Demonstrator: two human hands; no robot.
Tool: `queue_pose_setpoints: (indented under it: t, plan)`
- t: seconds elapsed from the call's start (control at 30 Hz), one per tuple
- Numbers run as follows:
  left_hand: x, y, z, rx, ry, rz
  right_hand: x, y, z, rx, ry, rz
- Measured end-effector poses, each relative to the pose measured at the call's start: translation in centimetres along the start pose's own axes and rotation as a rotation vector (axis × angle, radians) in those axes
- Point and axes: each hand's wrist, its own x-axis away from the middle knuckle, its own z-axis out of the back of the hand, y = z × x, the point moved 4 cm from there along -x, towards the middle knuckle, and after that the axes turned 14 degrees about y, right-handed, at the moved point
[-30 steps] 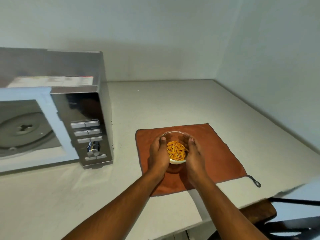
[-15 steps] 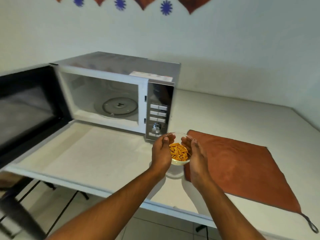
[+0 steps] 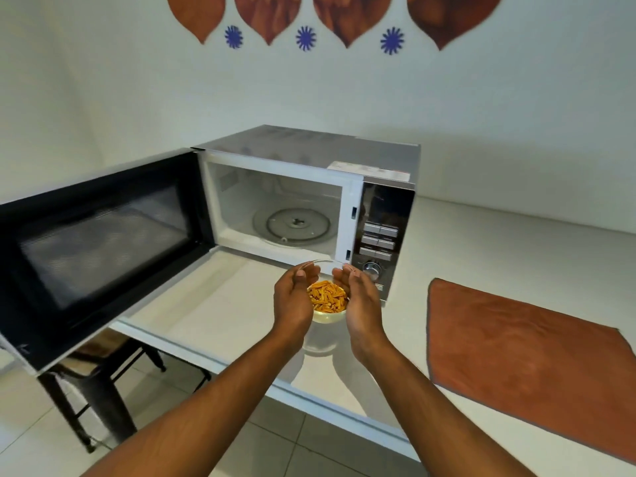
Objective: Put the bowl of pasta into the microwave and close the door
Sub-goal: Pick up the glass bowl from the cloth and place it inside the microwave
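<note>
Cupping a clear glass bowl (image 3: 327, 313) from both sides, the left hand (image 3: 292, 302) and right hand (image 3: 361, 301) hold it raised above the white counter (image 3: 213, 304), its faint shadow lying on the surface just beneath. Each hand's fingers wrap the bowl's wall, with the left thumb over the near rim at the bowl's 9 o'clock and the right thumb at its 3 o'clock. Orange pasta (image 3: 327, 297) fills the lower part of the bowl. The bowl hangs just in front of the microwave (image 3: 309, 156), near the lower right corner of its opening and beside the control panel (image 3: 382, 232), whose round dial (image 3: 372, 270) sits at the bowl's 1 o'clock. The microwave's door (image 3: 99, 242) is swung wide open toward 9 o'clock, its dark window facing the camera. Inside the white cavity, the glass turntable (image 3: 292, 223) lies bare at the bowl's 11 o'clock. A rust-coloured cloth (image 3: 523, 356) lies flat on the counter at 3 o'clock, well apart from the hands. On the wall at 12 o'clock hang brown leaf-shaped decorations (image 3: 344, 15) with small blue flower shapes (image 3: 305, 37) between them. A dark stool (image 3: 89, 373) stands under the counter edge at 8 o'clock.
</note>
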Motion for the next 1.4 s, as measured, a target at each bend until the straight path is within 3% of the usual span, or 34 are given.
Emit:
queue_pose_setpoints:
  t: [0.27, 0.57, 0.8, 1.0, 1.4]
  plan:
    - [-7.3, 1.2, 1.9, 0.012, 0.016, 0.024, -2.4, -0.2, -8.2, -0.028, 0.104, 0.015]
    - [-16.8, 2.6, 0.0, -0.045, -0.171, 0.039, -8.0, -0.2, -14.6, -0.076, 0.302, 0.086]
    - [-20.3, 1.7, -0.2, -0.115, -0.102, 0.031, -12.8, -0.7, -18.4, -0.089, 0.442, 0.08]
    - [-20.4, 0.6, -1.4, -0.138, -0.141, 0.06, -15.4, -0.2, -19.8, -0.072, 0.452, 0.063]
    - [-25.8, -1.4, -3.4, -0.111, -0.186, 0.184, -18.5, 1.2, -20.5, 0.047, 0.314, 0.019]
